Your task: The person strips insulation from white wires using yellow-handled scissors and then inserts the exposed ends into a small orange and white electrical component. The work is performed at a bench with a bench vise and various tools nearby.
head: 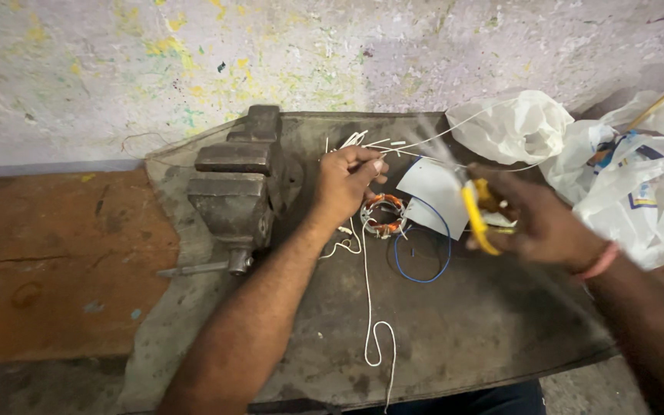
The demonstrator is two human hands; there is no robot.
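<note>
- Step in hand, by my reading: tying or trimming the leads of a small motor stator (383, 214), copper coils on a ring core, lying on the dark metal table (463, 330) below the left hand.
- Left hand (345, 183): fingers pinched closed on thin white cord (368, 292).
- Right hand (541, 223): blurred, wrapped round yellow-handled cutters (476, 217).
- Next move calls for a taut cord and a steady blade.
- Nearby: rough grey bench vise (236, 188), blue wire loop (422, 257), crumpled white plastic bags (624, 165).

Copper-wound stator (383, 214), white leads (363, 141), seemingly pinched
</note>
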